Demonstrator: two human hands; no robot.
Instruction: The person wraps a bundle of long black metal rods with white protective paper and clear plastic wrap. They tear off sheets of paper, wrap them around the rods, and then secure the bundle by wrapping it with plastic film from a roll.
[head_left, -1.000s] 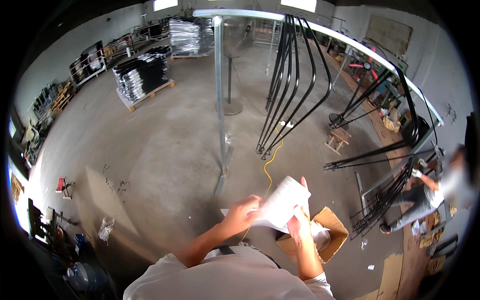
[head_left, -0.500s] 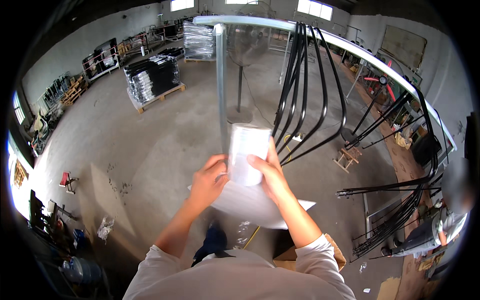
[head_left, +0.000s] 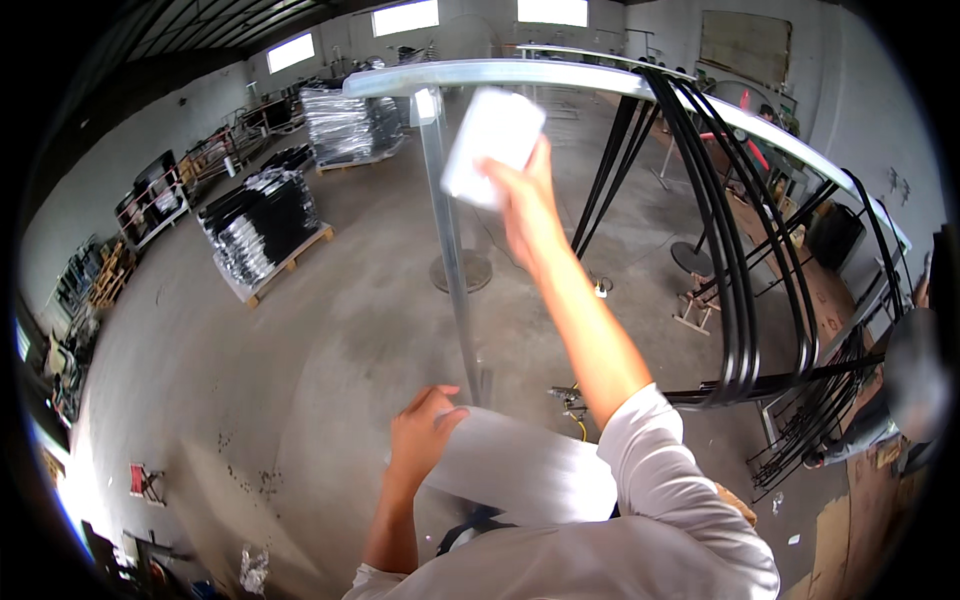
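My right hand (head_left: 525, 205) is raised far forward, its fingers wrapped round a pale, shiny roll of plastic film (head_left: 493, 145). The roll is tilted and blurred, close to the rack's upright post (head_left: 450, 220) and just below its top bar (head_left: 540, 72). Lower down, at the left, my left hand (head_left: 428, 432) has its fingers curled and closed at the corner of a white sheet (head_left: 525, 465). That sheet spreads to the right in front of my body, under my right arm. Whether it is joined to the roll I cannot tell.
Black bent tubes (head_left: 735, 290) hang from the top bar at the right. A wrapped stack on a pallet (head_left: 265, 225) stands at the far left, with another wrapped stack (head_left: 350, 125) behind. A small stool (head_left: 697, 305) and a person (head_left: 865, 425) are at the right.
My right hand has carried the roll up and forward, away from my left hand. My left hand is now lower in view, at the sheet's corner. The view has tilted up.
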